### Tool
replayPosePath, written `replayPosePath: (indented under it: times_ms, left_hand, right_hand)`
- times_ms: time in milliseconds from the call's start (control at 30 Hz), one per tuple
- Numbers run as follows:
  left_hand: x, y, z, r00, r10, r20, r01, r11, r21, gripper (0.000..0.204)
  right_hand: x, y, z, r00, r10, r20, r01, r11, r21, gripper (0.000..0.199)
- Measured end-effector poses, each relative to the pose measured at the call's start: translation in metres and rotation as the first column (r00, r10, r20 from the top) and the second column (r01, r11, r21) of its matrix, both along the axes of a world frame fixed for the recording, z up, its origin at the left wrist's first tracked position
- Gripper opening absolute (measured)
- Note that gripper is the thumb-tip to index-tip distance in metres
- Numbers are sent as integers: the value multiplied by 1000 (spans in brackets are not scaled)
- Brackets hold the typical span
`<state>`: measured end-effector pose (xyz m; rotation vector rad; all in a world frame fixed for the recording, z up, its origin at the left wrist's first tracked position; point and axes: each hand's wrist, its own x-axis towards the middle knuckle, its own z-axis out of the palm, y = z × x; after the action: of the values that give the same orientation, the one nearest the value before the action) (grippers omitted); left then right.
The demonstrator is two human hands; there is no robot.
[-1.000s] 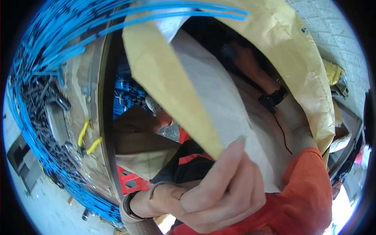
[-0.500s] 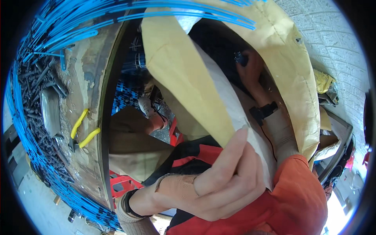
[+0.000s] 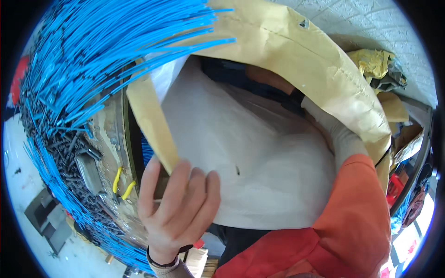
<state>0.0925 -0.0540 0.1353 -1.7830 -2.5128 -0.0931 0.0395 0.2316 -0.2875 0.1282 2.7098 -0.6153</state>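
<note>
A large paper sack, tan outside and whitish inside, gapes wide in front of me. My left hand is at its near left rim, the tan edge passing between the thumb and the bent fingers. Deep in the sack's mouth is my right hand, reaching in past the far side. Only its back and the banded wrist show; the fingers are hidden, so what they hold cannot be made out. Dark material lies inside the sack near that hand.
Left of the sack, a worn wooden table bears a heap of black pieces, a grey block and yellow-handled pliers. Long blue plastic strands overhang the sack's rim. A crumpled yellow bag lies by the white wall.
My left hand has moved left and down, drawing the sack's rim with it, so the whitish inside shows broadly. My right hand has gone deeper; the small dark blue item in it is hidden.
</note>
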Motion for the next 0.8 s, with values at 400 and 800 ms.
replayPosePath:
  times_ms: [400,800]
  left_hand:
    - [13,28,28,973,58,-224,-111,967,-231,17]
    - [12,27,11,968,-83,-237,42,984,-173,20]
  right_hand:
    - [-8,-58,-24,929,-83,-362,33,989,-142,36]
    - [0,-90,-60,956,52,-289,35,957,290,32]
